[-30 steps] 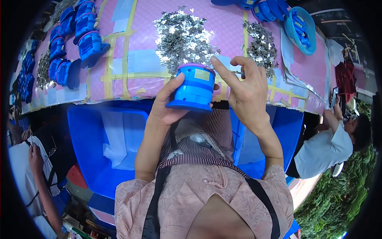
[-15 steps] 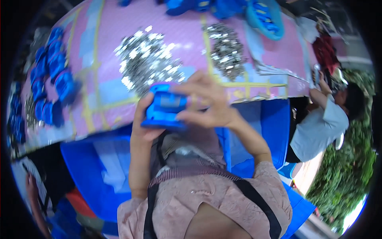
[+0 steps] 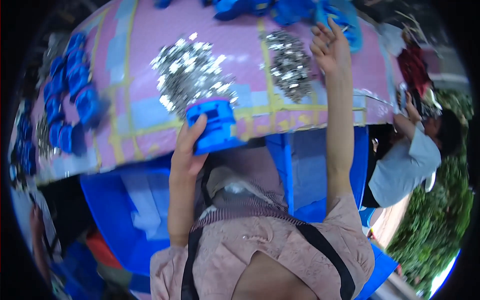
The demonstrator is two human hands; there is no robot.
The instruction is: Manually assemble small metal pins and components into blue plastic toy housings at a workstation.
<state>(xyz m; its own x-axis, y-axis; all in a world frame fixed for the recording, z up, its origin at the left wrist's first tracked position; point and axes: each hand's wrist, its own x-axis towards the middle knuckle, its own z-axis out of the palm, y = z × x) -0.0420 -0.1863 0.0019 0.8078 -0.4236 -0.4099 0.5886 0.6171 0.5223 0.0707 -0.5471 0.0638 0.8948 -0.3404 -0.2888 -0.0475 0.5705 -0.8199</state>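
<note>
My left hand (image 3: 188,152) is wrapped round a blue plastic housing (image 3: 216,131), thumb on its near face, at the front edge of the table. The housing has slots in it; its exact kind cannot be made out. My right arm is stretched far forward, and my right hand (image 3: 332,50) is at the near left side of a light-blue basket (image 3: 357,42) with small blue parts in it. Its forefinger points out and the others are loosely bent, with nothing visible in them. Between the hands lie a large heap of shiny metal pieces (image 3: 187,75) and a smaller metal heap (image 3: 290,65).
Rows of blue housings (image 3: 79,75) stand on the left of the pink, taped table (image 3: 165,25); more blue parts (image 3: 240,9) lie along its far side. Blue bins (image 3: 102,210) flank my lap below the edge. Another person (image 3: 405,160) is at the right.
My right hand has left the blue housing and reached forward and right to the basket. The left hand still holds the housing, now turned somewhat.
</note>
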